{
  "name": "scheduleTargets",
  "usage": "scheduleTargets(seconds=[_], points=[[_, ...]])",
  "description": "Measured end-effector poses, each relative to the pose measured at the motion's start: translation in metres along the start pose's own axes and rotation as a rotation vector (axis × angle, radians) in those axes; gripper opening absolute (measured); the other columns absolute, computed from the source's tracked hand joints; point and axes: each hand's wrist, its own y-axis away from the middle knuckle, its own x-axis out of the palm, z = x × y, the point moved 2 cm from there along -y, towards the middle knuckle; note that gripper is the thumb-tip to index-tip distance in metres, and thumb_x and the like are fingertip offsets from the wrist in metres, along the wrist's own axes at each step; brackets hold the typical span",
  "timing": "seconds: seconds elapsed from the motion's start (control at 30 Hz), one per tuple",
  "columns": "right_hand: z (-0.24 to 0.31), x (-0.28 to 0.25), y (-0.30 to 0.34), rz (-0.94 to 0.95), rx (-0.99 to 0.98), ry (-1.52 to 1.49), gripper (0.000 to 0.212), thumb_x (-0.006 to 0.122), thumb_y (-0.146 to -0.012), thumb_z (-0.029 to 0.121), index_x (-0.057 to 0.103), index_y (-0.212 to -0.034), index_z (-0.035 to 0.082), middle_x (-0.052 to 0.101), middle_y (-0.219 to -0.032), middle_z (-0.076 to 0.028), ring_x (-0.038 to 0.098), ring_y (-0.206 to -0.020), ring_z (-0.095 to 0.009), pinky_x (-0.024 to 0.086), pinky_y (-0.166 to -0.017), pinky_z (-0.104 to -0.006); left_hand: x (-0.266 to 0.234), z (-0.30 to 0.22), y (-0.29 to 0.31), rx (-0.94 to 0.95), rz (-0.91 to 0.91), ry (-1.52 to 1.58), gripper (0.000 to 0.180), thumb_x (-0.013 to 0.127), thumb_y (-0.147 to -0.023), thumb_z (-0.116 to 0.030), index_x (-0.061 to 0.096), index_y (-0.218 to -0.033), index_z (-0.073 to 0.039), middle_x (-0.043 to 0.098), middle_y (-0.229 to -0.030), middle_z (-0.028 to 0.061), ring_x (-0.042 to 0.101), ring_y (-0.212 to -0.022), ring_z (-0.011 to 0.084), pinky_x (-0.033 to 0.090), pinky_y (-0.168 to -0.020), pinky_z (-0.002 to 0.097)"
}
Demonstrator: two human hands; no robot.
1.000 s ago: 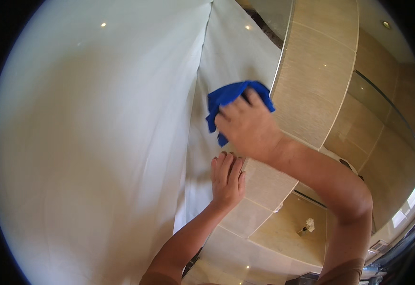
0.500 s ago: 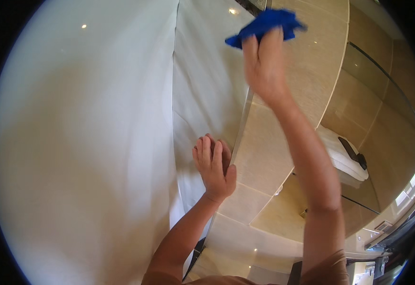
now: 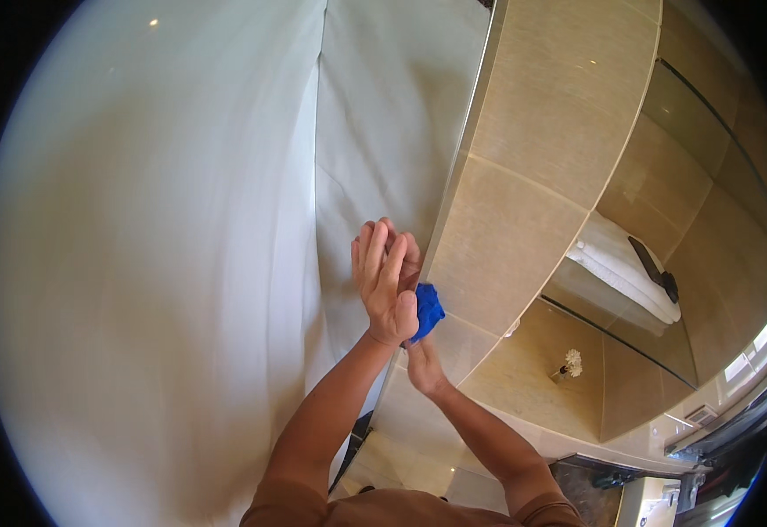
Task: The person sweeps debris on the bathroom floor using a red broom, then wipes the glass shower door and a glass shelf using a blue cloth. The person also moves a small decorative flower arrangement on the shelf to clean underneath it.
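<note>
My left hand (image 3: 381, 290) stretches its fingers long, nearly together, by the glossy pale panel (image 3: 392, 132); my right hand (image 3: 424, 365), fingers mostly hidden, grips the blue cloth (image 3: 431, 314) at the left's four o'clock.

I can see a clear glass shelf with a thin dark front edge (image 3: 642, 338) set across a recess lined with beige, stone-look tiles (image 3: 691, 206). A flat stack of folded white towels (image 3: 612, 257) lies on the glass, with a long black object (image 3: 649, 262) resting on top. On the beige tiled base (image 3: 528, 382) below stands a small vase (image 3: 561, 375) of white flowers (image 3: 574, 360).
</note>
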Motion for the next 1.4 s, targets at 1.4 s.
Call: scheduleTargets(seconds=[1.4], points=[[0.002, 0.072, 0.002, 0.758, -0.554, 1.54, 0.043, 0.057, -0.089, 0.024, 0.066, -0.124, 0.002, 0.063, -0.125, -0.01, 0.053, -0.125, -0.027, 0.031, -0.113, -0.0427, -0.135, -0.055, 0.283, -0.973, 0.75, -0.373, 0.086, 0.071, -0.081, -0.013, 0.025, -0.15, 0.01, 0.034, -0.151, 0.0344, 0.03, -0.143, 0.0512, 0.028, -0.121, 0.0525]])
